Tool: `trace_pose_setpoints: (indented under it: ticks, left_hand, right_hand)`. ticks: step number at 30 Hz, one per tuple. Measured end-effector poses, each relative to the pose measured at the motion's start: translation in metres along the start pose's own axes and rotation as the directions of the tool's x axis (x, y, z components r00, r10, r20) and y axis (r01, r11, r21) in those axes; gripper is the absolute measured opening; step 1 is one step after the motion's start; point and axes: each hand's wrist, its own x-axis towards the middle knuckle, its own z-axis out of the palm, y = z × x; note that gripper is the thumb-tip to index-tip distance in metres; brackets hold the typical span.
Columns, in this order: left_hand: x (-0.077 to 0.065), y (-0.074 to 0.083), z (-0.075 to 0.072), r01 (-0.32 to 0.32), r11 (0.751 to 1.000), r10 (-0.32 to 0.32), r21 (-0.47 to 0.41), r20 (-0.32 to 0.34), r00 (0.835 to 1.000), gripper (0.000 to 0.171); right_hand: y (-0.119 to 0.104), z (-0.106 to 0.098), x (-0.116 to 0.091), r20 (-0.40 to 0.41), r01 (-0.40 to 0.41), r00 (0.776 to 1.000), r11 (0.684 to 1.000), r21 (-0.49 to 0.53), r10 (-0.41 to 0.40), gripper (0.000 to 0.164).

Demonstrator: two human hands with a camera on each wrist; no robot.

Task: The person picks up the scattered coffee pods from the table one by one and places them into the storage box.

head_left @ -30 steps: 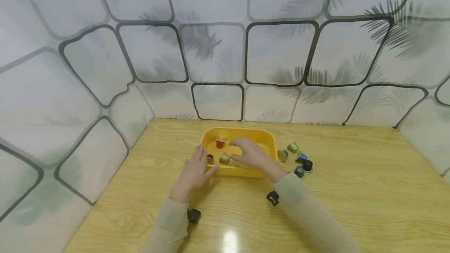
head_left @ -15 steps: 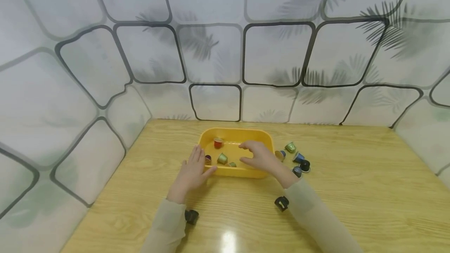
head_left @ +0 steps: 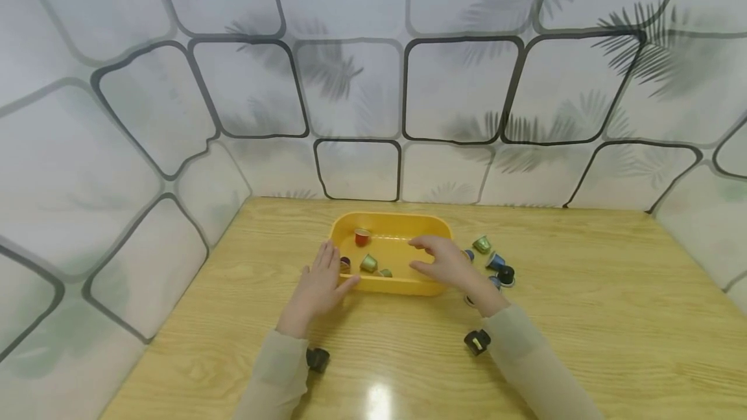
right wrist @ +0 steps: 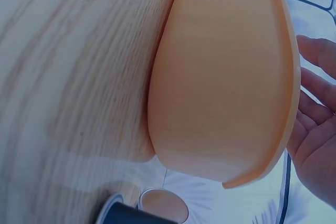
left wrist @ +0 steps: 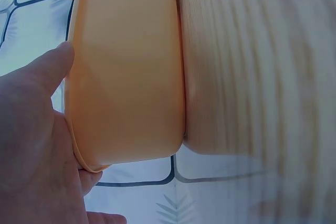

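A yellow plastic bin (head_left: 397, 286) stands on the table with several coffee capsules inside. A red capsule (head_left: 362, 237) lies at its back left, a green capsule (head_left: 369, 263) nearer the middle. Another green capsule (head_left: 385, 273) shows by the front wall, and a dark purple capsule (head_left: 345, 264) is at the left end. My left hand (head_left: 315, 287) rests at the bin's front left corner, fingers straight, thumb along the rim (left wrist: 69, 77). Over the bin's right end is my right hand (head_left: 446, 264), its thumb and fingers apart and loosely bent, holding nothing.
Right of the bin lie more capsules: a green capsule (head_left: 482, 244), a blue capsule (head_left: 495, 260) and a black capsule (head_left: 506, 275). Others are partly hidden behind my right wrist. Black wrist devices (head_left: 318, 360) sit beside both sleeves. A patterned wall (head_left: 362, 167) closes off the table's back.
My right hand has moved right across the bin, away from the green capsules, toward the right end. The left hand has stayed at the corner.
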Motion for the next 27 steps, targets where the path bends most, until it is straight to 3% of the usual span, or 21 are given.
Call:
trace_pose_setpoints:
  ticks: [27]
  left_hand:
    - [0.000,-0.001,0.000,0.001,1.000,-0.001,-0.010,0.005,1.000,0.078]
  right_hand:
    - [0.027,-0.018,-0.018,-0.079,-0.051,0.995,0.995,0.088,0.058,0.038]
